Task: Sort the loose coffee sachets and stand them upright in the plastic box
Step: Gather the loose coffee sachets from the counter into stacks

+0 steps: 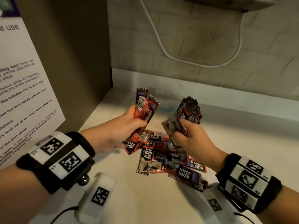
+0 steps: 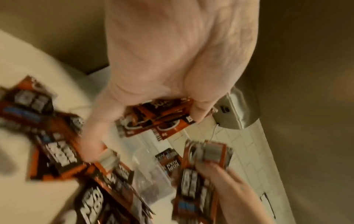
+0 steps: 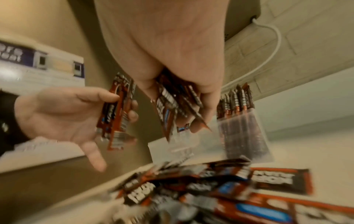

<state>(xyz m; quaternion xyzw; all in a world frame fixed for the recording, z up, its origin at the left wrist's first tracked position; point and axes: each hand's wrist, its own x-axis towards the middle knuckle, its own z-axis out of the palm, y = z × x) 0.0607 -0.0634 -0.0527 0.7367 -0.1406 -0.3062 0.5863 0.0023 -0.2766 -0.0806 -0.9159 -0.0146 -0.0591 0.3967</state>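
Note:
My left hand point(image 1: 129, 122) grips a small fan of red-and-black coffee sachets point(image 1: 145, 107) above the counter. A blurred bunch of sachets point(image 1: 171, 126) is held in my right hand point(image 1: 186, 133), close beside the left. Under both hands lies a loose pile of sachets point(image 1: 171, 160). Behind my right hand stands the clear plastic box point(image 3: 247, 136), with several sachets point(image 1: 189, 109) upright at its right end. In the left wrist view my left hand point(image 2: 145, 94) pinches its sachets point(image 2: 159, 118). In the right wrist view my right hand point(image 3: 178, 60) clutches its bunch point(image 3: 172, 104).
A brown side panel point(image 1: 80, 54) with a printed notice point(image 1: 21, 88) closes off the left. A tiled wall point(image 1: 210, 46) with a hanging white cable point(image 1: 160, 44) runs behind the pale counter point(image 1: 145, 199). A grey appliance point(image 1: 226, 2) is mounted above.

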